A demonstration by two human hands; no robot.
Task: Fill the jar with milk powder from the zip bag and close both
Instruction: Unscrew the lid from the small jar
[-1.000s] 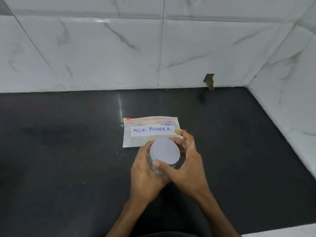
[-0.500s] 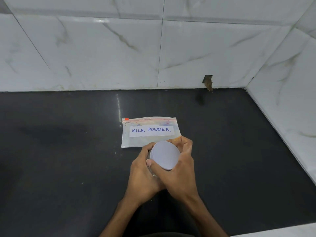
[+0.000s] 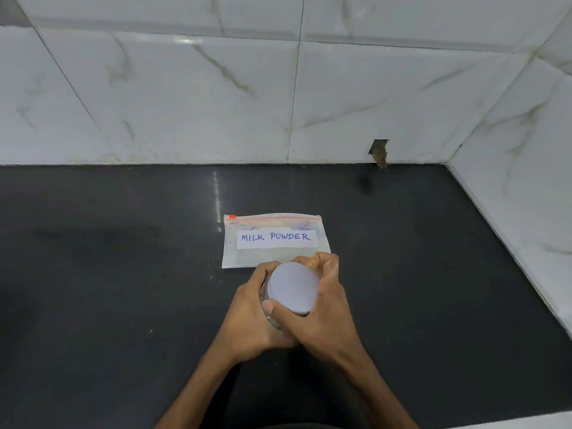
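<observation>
- Head view: the jar (image 3: pixel 265 292) stands on the dark worktop (image 3: pixel 108 274), near the middle and close to the person, with both hands around it.
- The left hand (image 3: pixel 250 317) wraps the clear body of the jar from the left, so its grip is closed on the glass, most of which it hides.
- The lid (image 3: pixel 292 287), pale and round, sits on top of the jar and faces the camera.
- The right hand (image 3: pixel 325 314) comes over from the right, fingers curled round the far rim of the lid and the thumb pressed on its near-left edge, so its grip is on the lid.
- I cannot tell whether the jar holds anything, because the hands and the lid cover it.
- The zip bag (image 3: pixel 247 258) lies flat on the worktop just beyond the jar, with its zip strip along the far edge.
- A white label (image 3: pixel 276 239) on the bag reads "MILK POWDER" in blue handwriting.
- The right fingertips overlap the bag's near right corner in this view.
- Marble-patterned wall tiles (image 3: pixel 185 88) rise behind the worktop and on its right side.
- A small chipped hole (image 3: pixel 379 149) shows at the foot of the back wall.
</observation>
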